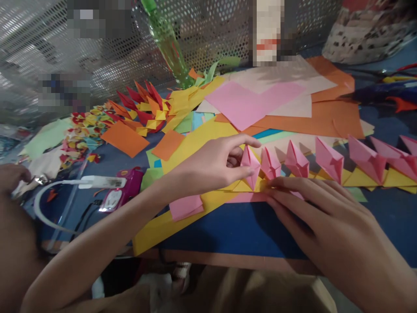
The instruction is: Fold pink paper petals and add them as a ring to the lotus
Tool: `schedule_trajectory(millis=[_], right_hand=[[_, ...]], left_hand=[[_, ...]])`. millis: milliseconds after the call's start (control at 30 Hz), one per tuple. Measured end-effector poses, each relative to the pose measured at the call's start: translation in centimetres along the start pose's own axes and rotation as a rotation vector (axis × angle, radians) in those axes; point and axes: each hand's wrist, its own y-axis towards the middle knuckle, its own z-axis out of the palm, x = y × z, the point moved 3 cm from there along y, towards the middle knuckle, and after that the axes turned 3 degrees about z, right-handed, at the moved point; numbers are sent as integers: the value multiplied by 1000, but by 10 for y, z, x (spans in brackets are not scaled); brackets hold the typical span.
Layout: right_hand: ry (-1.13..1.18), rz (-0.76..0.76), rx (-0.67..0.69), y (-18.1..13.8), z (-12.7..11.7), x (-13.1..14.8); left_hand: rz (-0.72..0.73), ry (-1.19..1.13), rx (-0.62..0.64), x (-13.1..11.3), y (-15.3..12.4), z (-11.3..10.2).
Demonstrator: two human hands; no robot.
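A row of pink folded-paper points stands upright along a band of yellow folded paper (360, 177), running to the right edge. My left hand (208, 163) comes in from the left, its thumb and index finger closed around the leftmost pink folded-paper piece (250, 168). The tips of my right hand (322, 213) pinch the yellow band low down, just below the second pink piece (270, 163). The right palm and curled fingers hide part of the band. More pink pieces, such as this wide one (329, 161), stand farther right.
Paper sheets lie behind, including a pink sheet (247, 102) and an orange sheet (339, 119). Left are orange-red folded points (146, 102), a magenta device (132, 184) with a white cable, and another person's arm (16, 217). A green bottle (169, 48) leans against the perforated panel.
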Motion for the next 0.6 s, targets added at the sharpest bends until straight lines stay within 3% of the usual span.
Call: schedule_trajectory(millis=[267, 600], right_hand=[[-37, -15, 17, 0, 5, 3], [-87, -35, 48, -3, 6, 6]], left_hand=[[-60, -33, 6, 7, 3, 4], [-33, 98, -63, 6, 2, 8]])
